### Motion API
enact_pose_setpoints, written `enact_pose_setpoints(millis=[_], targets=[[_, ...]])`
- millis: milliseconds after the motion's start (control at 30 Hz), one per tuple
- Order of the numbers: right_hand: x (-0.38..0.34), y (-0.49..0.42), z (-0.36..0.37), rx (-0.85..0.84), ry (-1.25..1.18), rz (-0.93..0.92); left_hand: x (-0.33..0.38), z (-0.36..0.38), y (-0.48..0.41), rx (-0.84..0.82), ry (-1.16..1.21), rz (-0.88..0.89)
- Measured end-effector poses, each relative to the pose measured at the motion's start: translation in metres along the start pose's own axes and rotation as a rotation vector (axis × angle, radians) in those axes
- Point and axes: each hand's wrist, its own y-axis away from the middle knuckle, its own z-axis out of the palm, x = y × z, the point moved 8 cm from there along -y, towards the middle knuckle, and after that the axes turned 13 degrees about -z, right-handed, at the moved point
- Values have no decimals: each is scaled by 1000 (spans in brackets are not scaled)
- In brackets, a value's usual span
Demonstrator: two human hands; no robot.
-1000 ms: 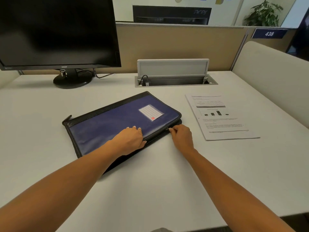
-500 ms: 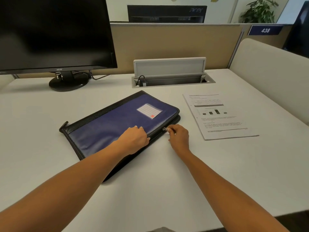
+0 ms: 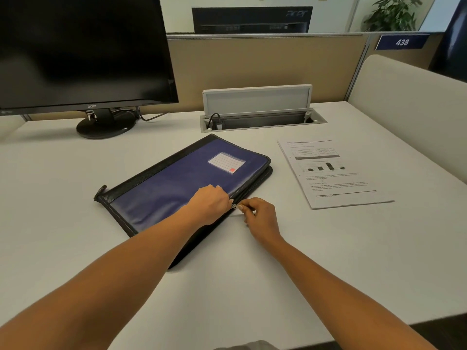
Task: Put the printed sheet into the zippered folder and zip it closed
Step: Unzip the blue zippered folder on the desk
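Grip of right hand (image 3: 260, 217) on zipper pull (image 3: 234, 206) at near edge of folder (image 3: 171, 190).

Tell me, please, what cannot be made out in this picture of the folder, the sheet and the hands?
All in the head view:
Folder inside: hidden by its cover.
Folder's near corner: under the left forearm.
Left hand: its back hides the fingertips, so gripping or pressing is unclear.
Zip pull, pinched by the right hand: too small to make out.
Sheet text: too small to read.
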Motion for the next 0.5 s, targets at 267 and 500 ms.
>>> enact_pose_setpoints(millis=[267, 500], targets=[[-5, 3, 6, -54, -15, -39, 5, 3, -11, 9, -169, 39], [-3, 2, 12, -83, -3, -50, 6, 0, -15, 27, -209, 37]])
